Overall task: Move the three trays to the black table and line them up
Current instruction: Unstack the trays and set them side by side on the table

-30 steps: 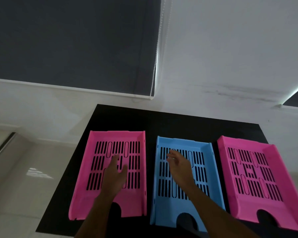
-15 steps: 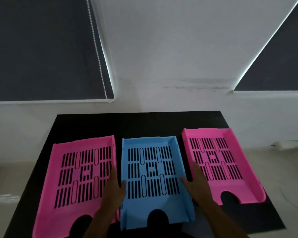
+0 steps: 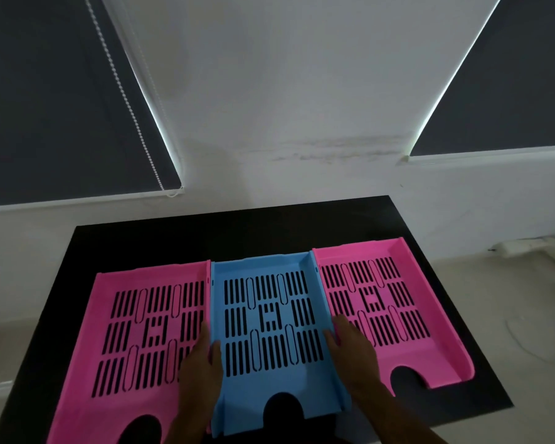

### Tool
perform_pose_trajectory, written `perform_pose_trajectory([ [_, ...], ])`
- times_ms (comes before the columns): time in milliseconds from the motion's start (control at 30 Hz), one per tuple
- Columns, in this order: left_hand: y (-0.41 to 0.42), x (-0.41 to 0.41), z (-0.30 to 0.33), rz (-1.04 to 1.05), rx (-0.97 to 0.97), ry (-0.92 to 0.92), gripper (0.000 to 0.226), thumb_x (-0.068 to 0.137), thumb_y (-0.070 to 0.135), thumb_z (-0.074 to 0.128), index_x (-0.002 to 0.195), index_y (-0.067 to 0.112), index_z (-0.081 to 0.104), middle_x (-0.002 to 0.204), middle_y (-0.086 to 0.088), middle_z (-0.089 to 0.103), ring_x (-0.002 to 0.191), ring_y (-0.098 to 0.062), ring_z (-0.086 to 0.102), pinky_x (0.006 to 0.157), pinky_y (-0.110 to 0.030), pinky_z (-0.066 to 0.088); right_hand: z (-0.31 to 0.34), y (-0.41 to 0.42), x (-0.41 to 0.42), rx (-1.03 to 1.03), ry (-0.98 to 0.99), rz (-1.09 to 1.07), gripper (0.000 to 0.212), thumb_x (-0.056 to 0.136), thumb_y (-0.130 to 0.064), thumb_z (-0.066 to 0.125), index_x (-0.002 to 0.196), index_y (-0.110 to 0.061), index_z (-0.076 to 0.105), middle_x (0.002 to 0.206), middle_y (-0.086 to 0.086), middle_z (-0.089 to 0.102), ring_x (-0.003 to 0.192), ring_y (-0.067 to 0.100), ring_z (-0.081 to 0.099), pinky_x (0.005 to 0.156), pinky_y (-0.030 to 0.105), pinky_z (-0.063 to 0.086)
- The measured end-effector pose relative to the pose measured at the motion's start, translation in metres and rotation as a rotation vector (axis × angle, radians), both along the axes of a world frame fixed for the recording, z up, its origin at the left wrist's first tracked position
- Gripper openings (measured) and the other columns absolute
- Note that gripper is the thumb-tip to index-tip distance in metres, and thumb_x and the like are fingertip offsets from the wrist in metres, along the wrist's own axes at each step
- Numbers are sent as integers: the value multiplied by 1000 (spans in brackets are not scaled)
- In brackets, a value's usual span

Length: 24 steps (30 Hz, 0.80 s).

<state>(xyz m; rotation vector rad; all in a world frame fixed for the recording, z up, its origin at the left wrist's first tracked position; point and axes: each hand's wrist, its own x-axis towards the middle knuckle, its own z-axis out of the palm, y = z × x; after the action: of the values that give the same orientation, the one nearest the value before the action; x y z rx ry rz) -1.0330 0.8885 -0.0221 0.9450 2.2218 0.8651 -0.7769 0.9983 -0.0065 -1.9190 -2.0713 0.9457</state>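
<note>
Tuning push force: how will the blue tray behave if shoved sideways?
The blue tray looks like thin slotted plastic, so probably light and fairly stiff. Flat on the smooth black table, it should slide, not tip. Both pink trays abut it, so a sideways shove likely moves a neighbour too.

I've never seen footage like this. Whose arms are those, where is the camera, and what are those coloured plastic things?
No machine here: a person wears a camera on the head, looking down at their own bare hands. On a black table three slotted trays lie side by side: a left pink tray, a blue tray in the middle, and a right pink tray. The left hand and the right hand press against the blue tray's two sides. Nothing is lifted.
</note>
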Motion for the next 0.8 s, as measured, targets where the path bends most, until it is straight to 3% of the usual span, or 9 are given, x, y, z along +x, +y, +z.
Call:
perform_pose_trajectory([
  [100,2,1,-1,-6,8,-6,59,100,21,50,154,12,27,47,5,38,33,-2,32,31,-12,34,-1,2,0,-2,-1,-3,10,102,-26,55,94,-23,49,76,-11,51,64,-1,53,52,12,41],
  [300,4,1,-3,12,13,16,57,100,23,49,152,15,29,47,5,39,33,-3,33,31,-13,35,-4,8,-2,-5,3,-3,15,102,-23,56,90,-22,46,75,-9,53,59,2,55,46,15,47],
  [533,20,-2,-4,18,18,10,56,101,22,47,153,19,24,49,6,40,31,-2,32,31,-12,34,1,28,-11,-1,30,-26,17,103,-19,55,89,-22,45,72,-12,54,55,-3,57,44,5,46],
  [700,54,-17,0,13,17,-6,55,101,19,48,152,15,28,48,6,38,27,-4,32,31,-12,33,4,62,-29,20,35,-30,16,103,-17,54,91,-20,44,69,-9,52,51,-3,53,39,8,43],
  [800,78,-27,2,14,20,2,53,101,16,49,150,10,32,48,5,38,28,-3,30,30,-11,31,3,83,-39,38,5,-23,17,102,-19,55,93,-23,42,69,-10,53,53,-3,54,44,12,43],
])
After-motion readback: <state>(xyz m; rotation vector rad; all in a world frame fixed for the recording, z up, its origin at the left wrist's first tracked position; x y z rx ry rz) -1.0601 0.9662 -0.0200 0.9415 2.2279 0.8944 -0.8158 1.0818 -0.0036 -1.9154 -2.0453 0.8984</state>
